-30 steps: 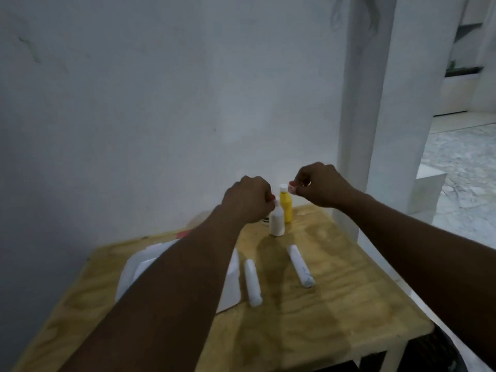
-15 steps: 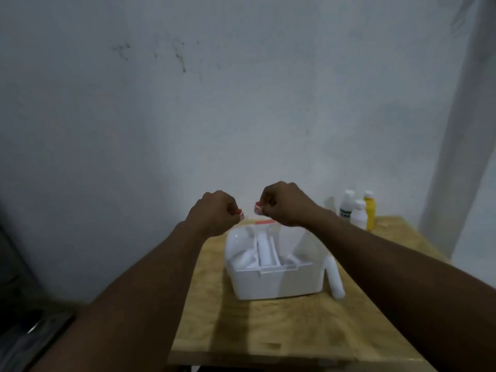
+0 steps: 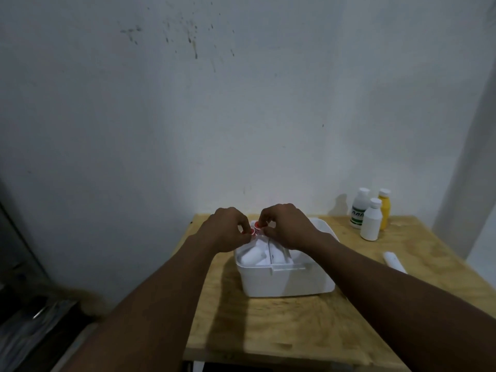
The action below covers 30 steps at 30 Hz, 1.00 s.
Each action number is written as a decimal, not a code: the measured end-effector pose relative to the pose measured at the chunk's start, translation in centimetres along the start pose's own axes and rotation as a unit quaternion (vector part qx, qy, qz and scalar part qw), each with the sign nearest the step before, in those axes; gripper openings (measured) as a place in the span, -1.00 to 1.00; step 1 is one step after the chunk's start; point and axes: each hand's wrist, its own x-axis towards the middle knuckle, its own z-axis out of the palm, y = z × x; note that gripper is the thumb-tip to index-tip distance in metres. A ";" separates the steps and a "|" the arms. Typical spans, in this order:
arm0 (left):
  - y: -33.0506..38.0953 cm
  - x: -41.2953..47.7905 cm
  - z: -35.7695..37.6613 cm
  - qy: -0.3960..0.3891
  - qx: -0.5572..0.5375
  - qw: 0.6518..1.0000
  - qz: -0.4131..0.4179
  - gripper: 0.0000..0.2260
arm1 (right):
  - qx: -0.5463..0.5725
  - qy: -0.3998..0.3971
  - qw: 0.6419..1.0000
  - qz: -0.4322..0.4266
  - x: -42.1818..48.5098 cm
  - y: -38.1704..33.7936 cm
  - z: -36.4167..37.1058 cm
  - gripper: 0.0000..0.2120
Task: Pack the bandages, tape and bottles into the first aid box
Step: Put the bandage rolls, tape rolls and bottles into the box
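left arm (image 3: 161,285) and right arm (image 3: 389,285) reach forward and converge. left hand (image 3: 228,229) and right hand (image 3: 284,226) are knuckles up with fingers curled, and their red-nailed fingertips (image 3: 244,232) nearly meet. whether they pinch anything is unclear.

Dim bluish light from the right casts shadows leftward across a pale plywood tabletop (image 3: 295,323); lower-left frame corner murky, blurred.

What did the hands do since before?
Both hands came down. The left hand and right hand were up in the air; now they're close together, fingers curled, over the back of the open white plastic box. Whether they pinch something is unclear. The box and the three plastic bottles on the wooden table stayed put.
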 end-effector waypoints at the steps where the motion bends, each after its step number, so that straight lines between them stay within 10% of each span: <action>1: 0.0 0.0 0.1 -0.004 -0.001 1.000 -0.003 -0.80 | -0.002 0.002 1.000 -0.004 0.0 0.0 0.1 -0.82; 30: -0.4 -0.6 -0.1 -0.037 -0.050 0.998 -0.028 -0.74 | -0.013 0.002 0.999 0.032 0.0 -0.8 1.3 -0.79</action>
